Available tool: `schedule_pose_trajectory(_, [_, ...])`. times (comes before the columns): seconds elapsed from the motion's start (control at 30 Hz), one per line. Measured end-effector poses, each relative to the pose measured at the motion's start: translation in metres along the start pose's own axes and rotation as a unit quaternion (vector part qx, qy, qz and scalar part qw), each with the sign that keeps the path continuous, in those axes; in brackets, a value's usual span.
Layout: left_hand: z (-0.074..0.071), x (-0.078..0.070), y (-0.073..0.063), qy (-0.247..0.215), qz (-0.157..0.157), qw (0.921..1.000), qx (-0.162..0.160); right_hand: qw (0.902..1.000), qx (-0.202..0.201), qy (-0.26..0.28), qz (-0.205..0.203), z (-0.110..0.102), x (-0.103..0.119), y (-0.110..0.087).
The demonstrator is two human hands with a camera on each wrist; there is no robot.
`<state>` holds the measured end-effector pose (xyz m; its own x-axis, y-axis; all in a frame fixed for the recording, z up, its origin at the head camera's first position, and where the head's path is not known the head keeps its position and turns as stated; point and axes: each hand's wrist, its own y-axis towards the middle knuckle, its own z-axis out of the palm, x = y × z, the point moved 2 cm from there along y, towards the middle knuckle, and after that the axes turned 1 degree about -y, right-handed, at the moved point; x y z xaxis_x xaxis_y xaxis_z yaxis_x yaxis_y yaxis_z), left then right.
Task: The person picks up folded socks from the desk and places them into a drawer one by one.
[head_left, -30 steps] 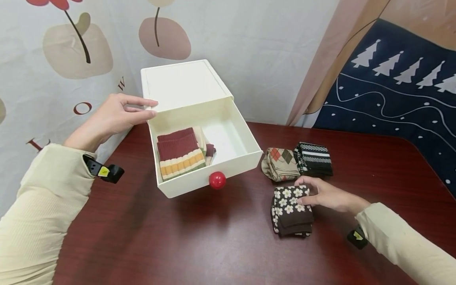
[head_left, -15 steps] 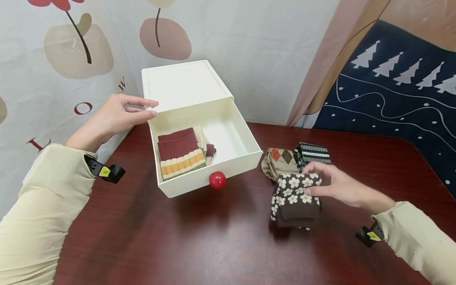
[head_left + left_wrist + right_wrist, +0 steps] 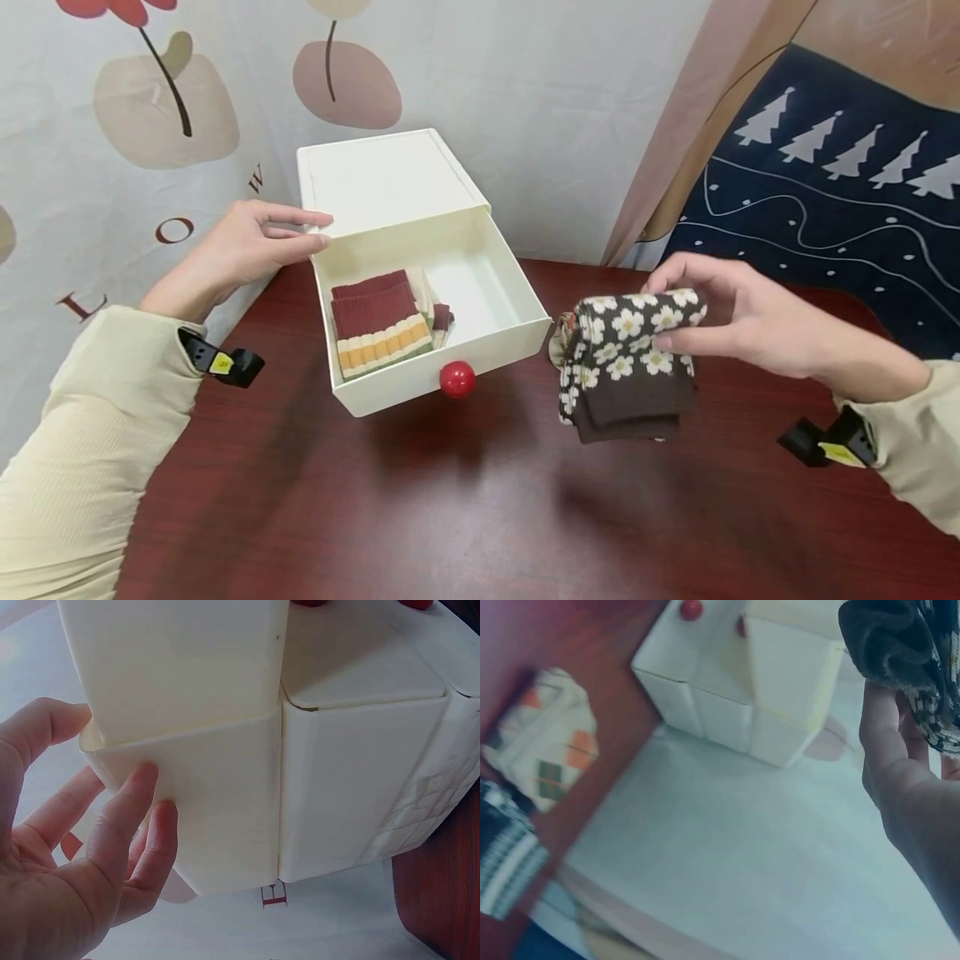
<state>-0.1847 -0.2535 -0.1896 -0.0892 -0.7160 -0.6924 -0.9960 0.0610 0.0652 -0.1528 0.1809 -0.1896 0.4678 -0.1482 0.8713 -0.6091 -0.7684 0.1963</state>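
My right hand (image 3: 757, 321) pinches a folded pair of dark brown socks with white flowers (image 3: 630, 367), held above the table to the right of the drawer. In the right wrist view, part of these socks (image 3: 892, 641) shows at the top right corner. My left hand (image 3: 240, 242) rests at the front left corner of the white drawer cabinet (image 3: 390, 179). The left wrist view shows its spread fingers (image 3: 124, 817) against the cabinet's side wall. The pulled-out drawer (image 3: 397, 392) has a red round knob (image 3: 457, 379). Inside lie folded maroon socks with cream and yellow bands (image 3: 375, 317).
Beige argyle socks (image 3: 566, 739) and black-and-white patterned socks (image 3: 514, 855) lie on the dark red table (image 3: 465, 517); in the head view the raised socks and hand mostly hide them. A printed curtain (image 3: 540, 108) hangs close behind the cabinet.
My right hand has lifted the flowered socks off the table, moving up and away to the right, over the other socks. My left hand, the drawer and the maroon socks stay as they were.
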Motion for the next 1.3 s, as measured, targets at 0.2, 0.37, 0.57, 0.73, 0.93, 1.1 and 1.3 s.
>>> schedule_pose_trajectory(0.2, [-0.001, 0.000, -0.001, 0.001, -0.008, 1.0000, 0.000, 0.9985, -0.001, -0.035, -0.042, -0.013, 0.026, 0.029])
schedule_pose_trajectory(0.37, [0.000, 0.002, -0.001, -0.003, -0.016, 0.9999, 0.001, 0.9965, -0.027, -0.071, -0.036, -0.024, 0.056, 0.059])
schedule_pose_trajectory(0.57, [0.000, 0.003, -0.002, -0.007, -0.018, 0.9998, 0.001, 0.9962, -0.021, -0.077, -0.036, -0.028, 0.078, 0.101])
schedule_pose_trajectory(0.73, [0.001, 0.002, -0.001, -0.002, -0.016, 0.9999, 0.000, 0.9930, -0.010, -0.118, 0.009, -0.018, 0.077, 0.130])
schedule_pose_trajectory(0.93, [0.006, -0.003, 0.002, -0.006, -0.011, 0.9999, 0.008, 0.9929, 0.023, -0.079, 0.086, -0.004, 0.059, 0.149])
schedule_pose_trajectory(1.1, [0.008, -0.006, 0.004, -0.005, -0.006, 0.9999, 0.010, 0.9881, 0.052, -0.065, 0.130, 0.003, 0.037, 0.157])
schedule_pose_trajectory(1.3, [0.007, -0.006, 0.005, -0.002, 0.001, 1.0000, 0.005, 0.9840, 0.078, -0.083, 0.137, 0.009, 0.026, 0.164])
